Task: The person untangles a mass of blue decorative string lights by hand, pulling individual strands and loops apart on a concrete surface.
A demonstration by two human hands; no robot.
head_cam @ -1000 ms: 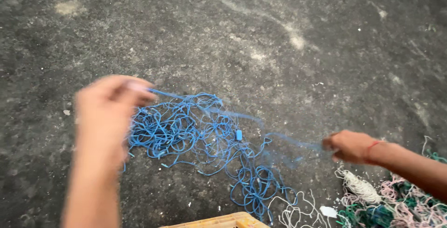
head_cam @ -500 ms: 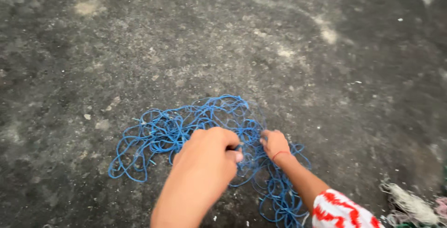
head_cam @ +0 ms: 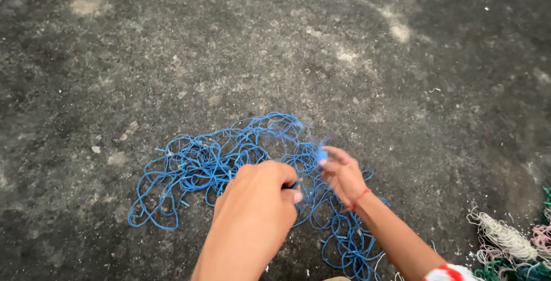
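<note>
A tangle of thin blue string (head_cam: 224,166) lies spread in loose loops on the rough dark ground (head_cam: 172,45). No container shows in view; the string sits straight on the ground.

The left hand (head_cam: 261,198) is curled into a fist over the middle of the tangle, its fingers closed on strands at the thumb side. The right hand (head_cam: 341,172), with a red thread round the wrist, is just beside it, thumb and fingers pinched on a small blue piece (head_cam: 322,154) attached to the string, lifted a little above the loops. The 2 hands are close together but not touching.

At the lower right edge lies a separate heap of white, pink and green cord (head_cam: 511,246), well apart from the blue tangle.
</note>
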